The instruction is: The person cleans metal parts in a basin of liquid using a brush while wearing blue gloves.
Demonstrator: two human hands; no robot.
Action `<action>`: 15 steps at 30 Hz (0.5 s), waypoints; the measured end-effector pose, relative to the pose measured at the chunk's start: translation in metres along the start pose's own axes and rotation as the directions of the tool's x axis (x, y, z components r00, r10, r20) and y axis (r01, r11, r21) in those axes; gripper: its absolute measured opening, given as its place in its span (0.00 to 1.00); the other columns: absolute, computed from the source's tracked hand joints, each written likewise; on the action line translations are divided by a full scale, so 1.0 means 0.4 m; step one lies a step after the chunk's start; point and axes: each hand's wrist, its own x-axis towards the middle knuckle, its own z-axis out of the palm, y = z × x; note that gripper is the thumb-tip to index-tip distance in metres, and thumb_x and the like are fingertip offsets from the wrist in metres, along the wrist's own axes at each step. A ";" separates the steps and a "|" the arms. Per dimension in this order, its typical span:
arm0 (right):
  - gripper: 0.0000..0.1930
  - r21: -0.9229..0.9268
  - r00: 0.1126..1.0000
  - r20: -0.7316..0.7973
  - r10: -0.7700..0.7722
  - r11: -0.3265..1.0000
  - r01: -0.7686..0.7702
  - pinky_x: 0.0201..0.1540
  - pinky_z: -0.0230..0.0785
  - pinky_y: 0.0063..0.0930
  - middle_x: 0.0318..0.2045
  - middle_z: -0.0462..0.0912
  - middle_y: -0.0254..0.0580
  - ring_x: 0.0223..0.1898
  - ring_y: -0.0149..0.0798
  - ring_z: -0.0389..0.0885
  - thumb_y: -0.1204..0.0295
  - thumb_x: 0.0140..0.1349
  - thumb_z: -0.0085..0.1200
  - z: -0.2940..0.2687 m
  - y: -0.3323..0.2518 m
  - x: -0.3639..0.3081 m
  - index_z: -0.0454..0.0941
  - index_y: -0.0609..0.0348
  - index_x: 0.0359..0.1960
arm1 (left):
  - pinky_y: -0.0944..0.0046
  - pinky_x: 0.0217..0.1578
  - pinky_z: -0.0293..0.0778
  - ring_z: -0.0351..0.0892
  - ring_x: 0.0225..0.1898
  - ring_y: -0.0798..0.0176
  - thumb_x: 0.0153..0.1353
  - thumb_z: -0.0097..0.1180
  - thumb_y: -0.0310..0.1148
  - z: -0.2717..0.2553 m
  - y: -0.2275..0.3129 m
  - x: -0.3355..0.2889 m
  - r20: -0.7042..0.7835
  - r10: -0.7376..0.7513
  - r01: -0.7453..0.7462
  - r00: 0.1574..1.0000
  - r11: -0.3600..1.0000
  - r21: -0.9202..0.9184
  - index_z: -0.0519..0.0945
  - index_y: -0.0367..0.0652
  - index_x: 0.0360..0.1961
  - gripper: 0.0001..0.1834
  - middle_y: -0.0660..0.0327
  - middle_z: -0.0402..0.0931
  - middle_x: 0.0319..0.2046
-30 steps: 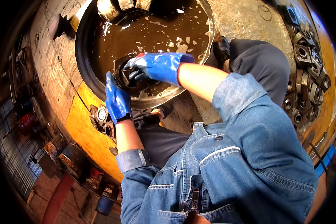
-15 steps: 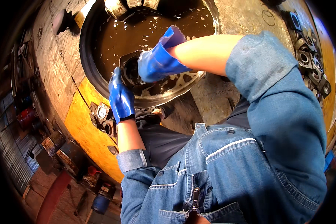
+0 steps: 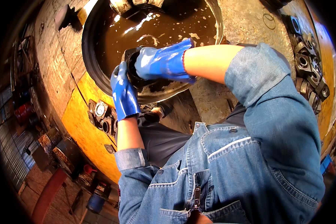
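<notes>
Both my hands wear blue rubber gloves and work at a dark, wet metal housing with a round bore. It is tilted over the near side of a round black basin of murky brown liquid. My left hand is closed on the housing's left edge. My right hand reaches in from the right, curled, with its fingers down in the bore. Those fingertips are hidden, and whether they hold anything does not show.
More metal parts rest at the basin's far edge. Several housings line the right side, and others lie on the yellow board at left. Two thin rings lie at the upper right. A blue can stands lower left.
My right hand has shifted slightly left and up, its wrist turning within the bore. The housing has tilted a little, and the liquid shows fresh ripples and glints.
</notes>
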 end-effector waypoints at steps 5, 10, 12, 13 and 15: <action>0.18 0.591 0.943 0.012 0.332 0.758 -0.274 0.48 0.81 0.44 0.42 0.90 0.54 0.43 0.56 0.90 0.63 0.64 0.58 0.065 0.031 0.024 0.87 0.63 0.47 | 0.62 0.60 0.76 0.82 0.55 0.60 0.77 0.58 0.41 0.034 0.014 -0.032 -0.084 0.013 -0.016 0.996 1.000 -0.027 0.79 0.30 0.60 0.24 0.51 0.83 0.54; 0.21 0.946 0.890 0.009 0.456 0.283 -0.155 0.51 0.78 0.42 0.43 0.90 0.51 0.44 0.52 0.89 0.57 0.67 0.57 0.051 0.071 -0.062 0.86 0.58 0.52 | 0.62 0.60 0.78 0.83 0.54 0.60 0.77 0.58 0.40 0.021 0.016 -0.021 -0.046 -0.006 0.005 0.999 1.000 -0.021 0.79 0.31 0.60 0.22 0.51 0.83 0.54; 0.19 0.872 0.828 -0.298 0.475 0.488 0.035 0.52 0.80 0.39 0.42 0.90 0.50 0.43 0.53 0.89 0.61 0.67 0.64 0.138 0.078 -0.059 0.85 0.57 0.55 | 0.62 0.59 0.78 0.83 0.54 0.61 0.79 0.55 0.37 0.019 0.014 -0.024 -0.026 0.029 -0.028 0.999 0.999 0.027 0.80 0.32 0.61 0.20 0.51 0.83 0.55; 0.21 0.547 0.742 -0.593 0.311 0.832 0.088 0.54 0.81 0.39 0.44 0.90 0.50 0.45 0.53 0.90 0.61 0.66 0.68 0.169 0.075 -0.072 0.83 0.57 0.58 | 0.62 0.59 0.79 0.83 0.53 0.61 0.80 0.53 0.35 0.013 0.017 -0.038 0.001 0.074 -0.074 0.997 0.993 0.094 0.80 0.32 0.61 0.19 0.51 0.83 0.54; 0.28 0.864 0.780 -0.345 0.522 0.501 0.047 0.56 0.82 0.38 0.49 0.90 0.49 0.50 0.48 0.90 0.61 0.64 0.72 0.204 0.061 -0.049 0.79 0.63 0.61 | 0.62 0.59 0.79 0.83 0.53 0.61 0.80 0.50 0.31 0.002 0.007 -0.028 0.028 0.109 -0.112 0.994 0.975 0.193 0.80 0.34 0.63 0.17 0.50 0.84 0.55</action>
